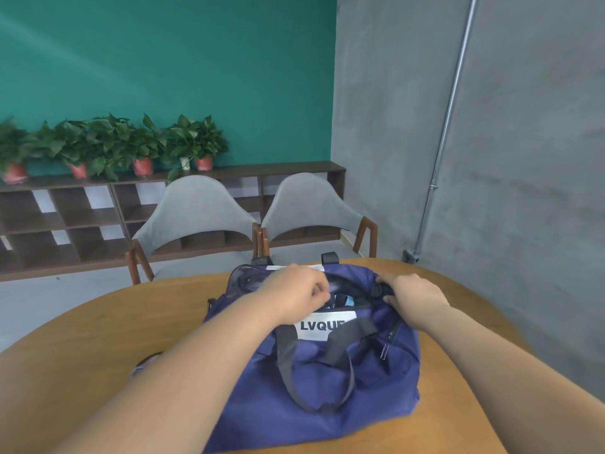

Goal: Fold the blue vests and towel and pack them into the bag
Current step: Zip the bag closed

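Gripping floppy navy fabric bag (386,388).

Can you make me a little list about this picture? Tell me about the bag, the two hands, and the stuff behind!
bag: dark blue, lying on the wooden table, top partly open
inside: a light blue patch peeks out; can't tell what it is
left hand: fingers curled at the bag's zip edge
right hand: grips the bag's end
behind: two grey chairs, potted plants on a shelf
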The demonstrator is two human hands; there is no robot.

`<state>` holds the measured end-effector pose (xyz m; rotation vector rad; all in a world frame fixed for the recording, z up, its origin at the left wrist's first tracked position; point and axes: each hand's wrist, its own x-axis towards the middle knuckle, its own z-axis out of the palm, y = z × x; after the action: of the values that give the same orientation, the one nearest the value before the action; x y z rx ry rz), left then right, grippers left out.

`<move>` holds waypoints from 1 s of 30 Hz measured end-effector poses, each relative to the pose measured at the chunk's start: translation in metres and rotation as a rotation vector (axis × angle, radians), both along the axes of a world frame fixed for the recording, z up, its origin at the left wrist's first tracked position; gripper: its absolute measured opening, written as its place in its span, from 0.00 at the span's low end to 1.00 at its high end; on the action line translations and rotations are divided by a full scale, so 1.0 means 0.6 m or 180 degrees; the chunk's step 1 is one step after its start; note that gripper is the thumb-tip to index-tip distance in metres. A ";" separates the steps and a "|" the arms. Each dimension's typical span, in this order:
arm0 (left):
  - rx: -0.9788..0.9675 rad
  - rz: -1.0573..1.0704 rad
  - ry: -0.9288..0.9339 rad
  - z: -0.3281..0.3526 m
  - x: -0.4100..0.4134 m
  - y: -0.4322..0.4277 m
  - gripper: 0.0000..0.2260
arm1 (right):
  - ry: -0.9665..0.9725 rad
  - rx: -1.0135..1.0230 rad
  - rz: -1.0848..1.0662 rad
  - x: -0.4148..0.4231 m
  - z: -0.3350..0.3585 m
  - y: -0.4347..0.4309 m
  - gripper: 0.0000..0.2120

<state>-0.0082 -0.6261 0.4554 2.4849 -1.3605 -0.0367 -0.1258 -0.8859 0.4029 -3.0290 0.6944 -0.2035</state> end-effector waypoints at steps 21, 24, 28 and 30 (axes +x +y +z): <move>-0.1467 0.0102 0.0463 -0.023 -0.061 -0.095 0.10 | -0.1898 0.1653 0.0376 -0.027 -0.004 -0.010 0.17; -0.1215 0.0300 0.0847 -0.026 -0.059 -0.088 0.07 | -0.1637 0.1530 0.0636 -0.016 0.021 -0.001 0.21; -0.0889 0.0413 0.1105 -0.027 -0.064 -0.082 0.04 | -0.0857 0.1350 0.0896 -0.011 0.030 -0.001 0.23; -0.0755 0.0424 0.1153 -0.025 -0.064 -0.081 0.05 | -0.0806 0.1220 0.0832 -0.008 0.028 -0.005 0.21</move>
<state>-0.0465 -0.6749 0.4402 2.2293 -0.9880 -0.2663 -0.1308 -0.8889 0.4196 -2.6271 0.2754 -0.3865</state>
